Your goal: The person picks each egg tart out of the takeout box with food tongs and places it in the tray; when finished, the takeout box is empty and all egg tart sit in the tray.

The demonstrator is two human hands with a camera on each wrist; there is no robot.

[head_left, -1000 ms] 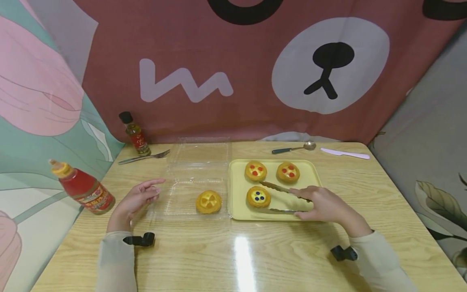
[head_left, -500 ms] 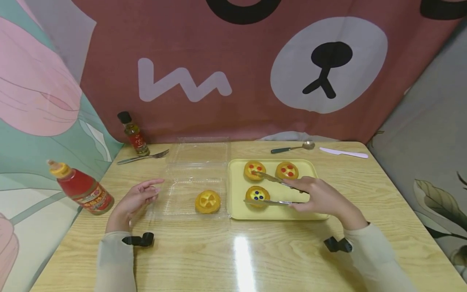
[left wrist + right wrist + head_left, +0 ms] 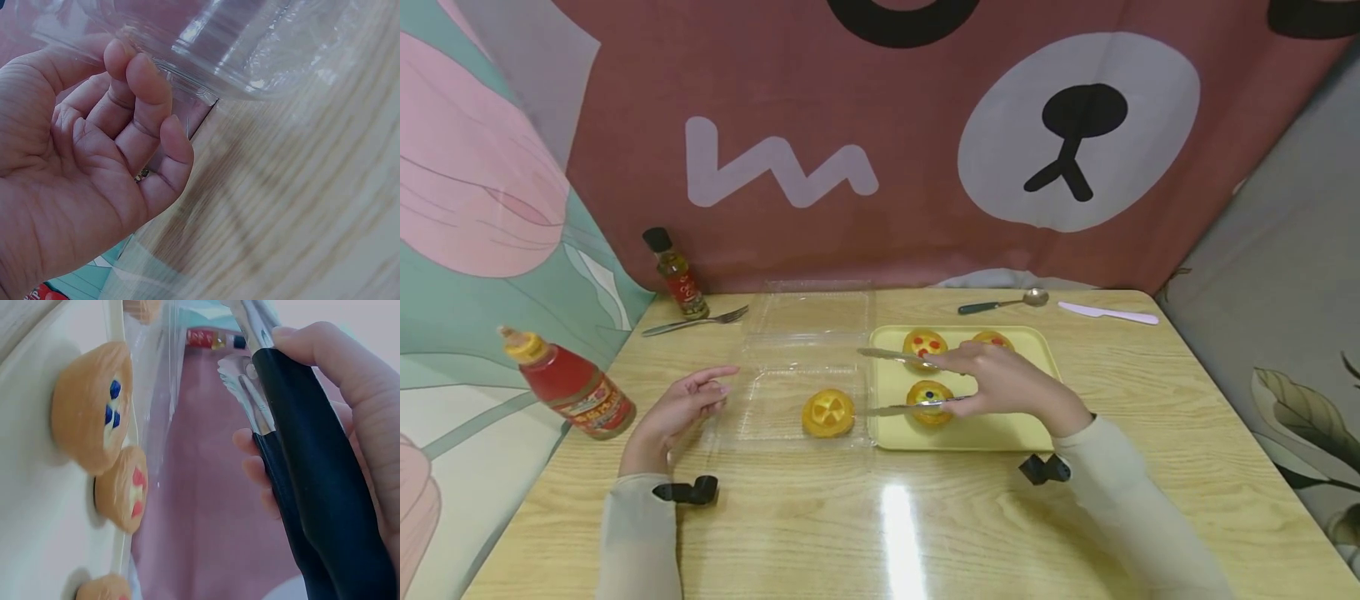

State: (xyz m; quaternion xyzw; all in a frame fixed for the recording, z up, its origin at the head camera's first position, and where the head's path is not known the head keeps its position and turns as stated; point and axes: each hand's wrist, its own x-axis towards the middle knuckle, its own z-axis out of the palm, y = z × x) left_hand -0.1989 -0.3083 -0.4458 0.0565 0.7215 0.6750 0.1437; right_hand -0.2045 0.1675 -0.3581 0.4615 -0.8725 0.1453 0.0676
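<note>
My right hand (image 3: 1000, 379) grips a pair of tongs (image 3: 306, 462) by their black handles. The metal arms stand apart, with tips pointing left past the tray's left edge. Below them, on the yellow tray (image 3: 1000, 433), lie an egg tart with blue dots (image 3: 931, 390) and an egg tart with red dots (image 3: 925, 340), both partly covered by the tongs. Behind my hand another red-dotted tart (image 3: 992, 337) is mostly hidden. My left hand (image 3: 681, 408) has loosely bent fingers at the left edge of the clear plastic container (image 3: 250, 81). Inside that container sits a yellow-topped tart (image 3: 828, 413).
A red sauce bottle (image 3: 576, 392) stands left of my left hand. Farther back are a dark-capped bottle (image 3: 679, 279) and a fork (image 3: 696, 322). Behind the tray lie a spoon (image 3: 1003, 303) and a purple knife (image 3: 1108, 313). The container's lid (image 3: 812, 315) lies open behind its base.
My right hand has moved left with the tongs, over the tray and tarts toward the container. The tongs' arms remain apart. My left hand has stayed in place.
</note>
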